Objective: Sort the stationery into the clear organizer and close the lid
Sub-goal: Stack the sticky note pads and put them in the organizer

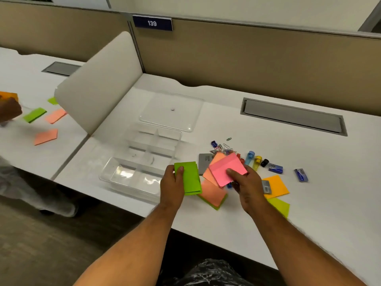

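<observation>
The clear organizer (pixel 132 182) with several compartments stands on the white desk, left of my hands; its clear lid (pixel 185 122) lies flat behind it. My left hand (pixel 172 186) grips a green sticky-note pad (pixel 190 178) just right of the organizer. My right hand (pixel 246 182) holds a pink pad (pixel 226 168) above a pile of orange and green pads (pixel 212 194). Paper clips (pixel 223 148), a grey box (pixel 204 163), small coloured clips (pixel 255 161), blue staple boxes (pixel 301 174) and an orange pad (pixel 277 185) lie to the right.
A white divider panel (pixel 99 83) rises at the left of the desk. Beyond it, another person's hand (pixel 9 110) and more coloured pads (pixel 46 136) are on the neighbouring desk. A grey cable hatch (pixel 292 117) is set in the desk at the back right.
</observation>
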The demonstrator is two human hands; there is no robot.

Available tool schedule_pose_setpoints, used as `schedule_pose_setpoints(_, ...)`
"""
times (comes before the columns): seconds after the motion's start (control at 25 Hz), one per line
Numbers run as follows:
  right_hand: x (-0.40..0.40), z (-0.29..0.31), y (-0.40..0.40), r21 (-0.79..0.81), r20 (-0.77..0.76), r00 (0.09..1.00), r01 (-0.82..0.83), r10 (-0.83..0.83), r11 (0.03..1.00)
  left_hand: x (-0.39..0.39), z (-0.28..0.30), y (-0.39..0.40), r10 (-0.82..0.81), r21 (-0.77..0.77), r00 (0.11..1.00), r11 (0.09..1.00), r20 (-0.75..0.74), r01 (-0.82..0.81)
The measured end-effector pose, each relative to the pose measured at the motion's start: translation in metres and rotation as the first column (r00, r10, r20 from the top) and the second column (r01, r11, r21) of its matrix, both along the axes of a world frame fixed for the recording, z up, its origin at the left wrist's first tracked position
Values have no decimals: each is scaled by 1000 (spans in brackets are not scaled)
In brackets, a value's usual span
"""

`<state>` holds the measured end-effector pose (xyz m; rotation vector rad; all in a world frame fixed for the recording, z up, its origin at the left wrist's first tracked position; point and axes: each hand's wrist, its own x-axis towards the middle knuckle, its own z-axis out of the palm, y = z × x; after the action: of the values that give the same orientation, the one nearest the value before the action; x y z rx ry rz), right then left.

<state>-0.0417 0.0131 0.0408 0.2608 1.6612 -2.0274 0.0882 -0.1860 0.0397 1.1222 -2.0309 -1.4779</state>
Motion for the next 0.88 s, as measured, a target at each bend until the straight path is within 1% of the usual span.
schedule_pose_setpoints(0.12,19,12,-68,-154,89,995,-21,35,988,29,13,-63,85,9,996,996,-34,-85)
schedule_pose_setpoints(0.16,26,15,-94,-180,109,992,-38,59,983,38,16,-85,119,11,992,993,-34,-119)
schedule_pose_setpoints(0.24,39,19,-139,-207,119,984,-105,132,973,53,20,-122,159,35,987,987,-13,-159)
schedule_pose_setpoints(0.32,54,20,-181,-190,127,969,-186,212,964,68,22,-156,129,89,992,988,-7,-128)
schedule_pose_setpoints(0.36,62,22,-199,-142,106,961,-241,257,960,74,24,-170,97,127,995,987,-12,-94)
schedule_pose_setpoints(0.44,74,26,-224,52,4,940,-340,341,939,84,29,-190,31,207,999,978,-26,-25)
schedule_pose_setpoints(0.52,83,31,-242,240,-112,908,-371,405,897,90,32,-205,-32,296,999,954,-36,41)
schedule_pose_setpoints(0.6,86,35,-253,409,-203,839,-397,506,822,90,34,-211,-99,401,994,909,-49,111)
schedule_pose_setpoints(0.64,86,36,-256,502,-228,788,-409,572,762,89,34,-212,-144,433,988,888,-50,151)
schedule_pose_setpoints(0.72,85,37,-257,643,-235,694,-414,680,645,85,32,-208,-238,449,971,864,-36,229)
schedule_pose_setpoints(0.76,85,37,-257,686,-226,665,-410,712,601,82,31,-207,-262,451,964,857,-33,248)
schedule_pose_setpoints(0.88,83,35,-255,746,-185,630,-410,755,525,74,27,-205,-234,546,971,809,-41,218)
